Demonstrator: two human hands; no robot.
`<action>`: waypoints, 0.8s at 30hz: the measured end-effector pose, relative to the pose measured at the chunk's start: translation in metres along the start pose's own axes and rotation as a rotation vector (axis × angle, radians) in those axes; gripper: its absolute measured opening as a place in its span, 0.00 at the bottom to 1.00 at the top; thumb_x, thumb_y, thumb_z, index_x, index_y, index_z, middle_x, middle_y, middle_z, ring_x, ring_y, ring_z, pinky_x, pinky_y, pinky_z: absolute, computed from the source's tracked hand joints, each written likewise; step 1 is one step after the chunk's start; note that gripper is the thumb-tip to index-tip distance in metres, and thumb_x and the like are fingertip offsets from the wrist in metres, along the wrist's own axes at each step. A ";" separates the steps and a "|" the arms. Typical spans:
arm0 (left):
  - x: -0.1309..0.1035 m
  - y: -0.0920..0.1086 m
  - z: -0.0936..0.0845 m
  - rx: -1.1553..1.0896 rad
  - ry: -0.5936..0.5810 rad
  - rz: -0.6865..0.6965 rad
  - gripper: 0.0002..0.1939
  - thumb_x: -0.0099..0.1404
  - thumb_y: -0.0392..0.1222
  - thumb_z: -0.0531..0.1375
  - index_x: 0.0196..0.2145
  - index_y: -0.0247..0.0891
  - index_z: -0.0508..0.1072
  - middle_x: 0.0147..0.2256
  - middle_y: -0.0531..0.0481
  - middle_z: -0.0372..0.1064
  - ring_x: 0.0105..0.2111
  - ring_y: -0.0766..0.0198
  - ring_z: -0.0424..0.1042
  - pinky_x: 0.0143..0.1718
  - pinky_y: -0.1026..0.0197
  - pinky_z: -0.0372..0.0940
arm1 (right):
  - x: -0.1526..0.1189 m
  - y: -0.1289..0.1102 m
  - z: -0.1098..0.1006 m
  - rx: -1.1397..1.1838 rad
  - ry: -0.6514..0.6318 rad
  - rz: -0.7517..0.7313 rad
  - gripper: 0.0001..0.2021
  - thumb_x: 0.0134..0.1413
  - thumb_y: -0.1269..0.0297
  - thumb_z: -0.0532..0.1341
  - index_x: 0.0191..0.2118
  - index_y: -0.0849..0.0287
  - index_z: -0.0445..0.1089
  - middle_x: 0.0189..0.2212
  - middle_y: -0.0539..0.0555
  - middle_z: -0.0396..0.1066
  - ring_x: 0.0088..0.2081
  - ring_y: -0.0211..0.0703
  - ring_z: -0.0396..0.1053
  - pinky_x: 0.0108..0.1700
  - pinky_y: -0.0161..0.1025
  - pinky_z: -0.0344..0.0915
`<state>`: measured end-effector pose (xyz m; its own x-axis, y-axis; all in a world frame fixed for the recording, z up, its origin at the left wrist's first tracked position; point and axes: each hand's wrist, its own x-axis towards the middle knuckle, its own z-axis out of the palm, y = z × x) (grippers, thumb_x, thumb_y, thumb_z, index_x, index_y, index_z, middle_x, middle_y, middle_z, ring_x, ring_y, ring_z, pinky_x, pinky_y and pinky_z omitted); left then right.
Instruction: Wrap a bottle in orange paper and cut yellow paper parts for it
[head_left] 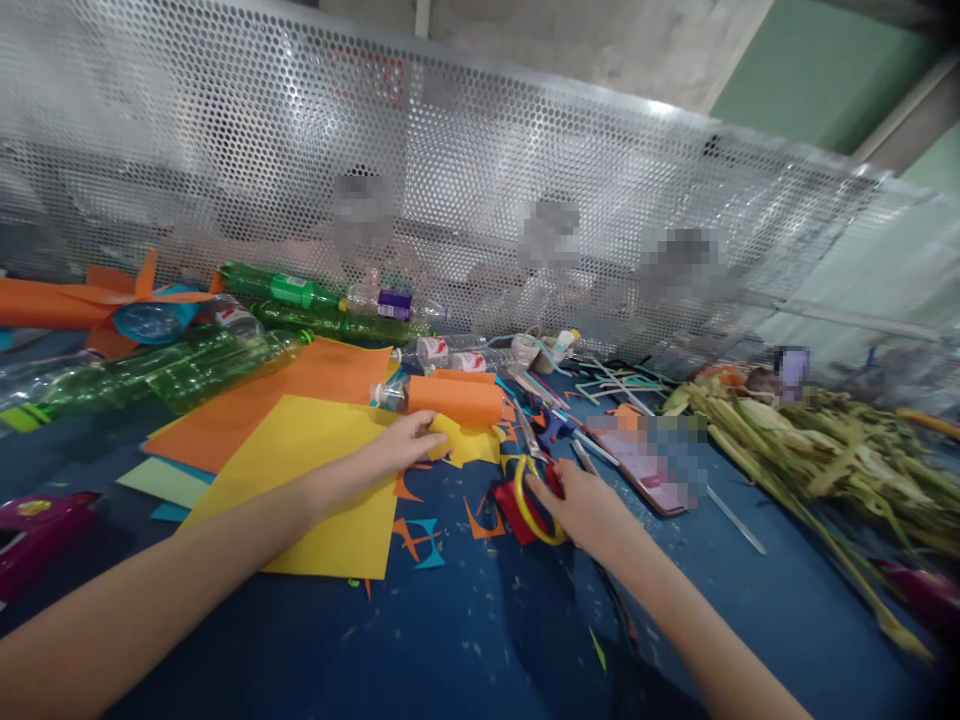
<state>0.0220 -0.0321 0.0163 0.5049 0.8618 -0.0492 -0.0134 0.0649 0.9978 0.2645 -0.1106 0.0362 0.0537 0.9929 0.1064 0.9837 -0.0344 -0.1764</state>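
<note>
My left hand (411, 440) is closed at the left edge of a small cut yellow piece (476, 445), over the corner of a large yellow sheet (322, 500). Just behind that piece lies a clear bottle wrapped in orange paper (456, 400). My right hand (574, 495) has its fingers round the yellow handle of a pair of scissors (531, 440), whose blades point away from me. Under the scissors is a dark red item (516, 515) that I cannot make out.
Green bottles (195, 365) and orange paper (277, 390) lie at the left. Orange and blue scraps (427, 543) are scattered in the middle. A phone (645, 470) and dried husks (810, 440) lie at the right. A perforated metal screen (465, 170) stands behind.
</note>
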 end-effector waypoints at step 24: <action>-0.026 0.011 0.014 0.456 -0.202 0.055 0.10 0.60 0.43 0.55 0.38 0.37 0.67 0.25 0.53 0.64 0.24 0.69 0.64 0.25 0.66 0.58 | -0.016 -0.040 0.030 0.906 -0.158 -0.224 0.03 0.53 0.66 0.55 0.33 0.56 0.59 0.28 0.48 0.66 0.30 0.36 0.67 0.35 0.36 0.67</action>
<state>0.0208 -0.0612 0.0288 0.6718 0.7400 -0.0315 0.3112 -0.2434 0.9187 0.2194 -0.1213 0.0123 -0.2098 0.9718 0.1076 0.4568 0.1948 -0.8680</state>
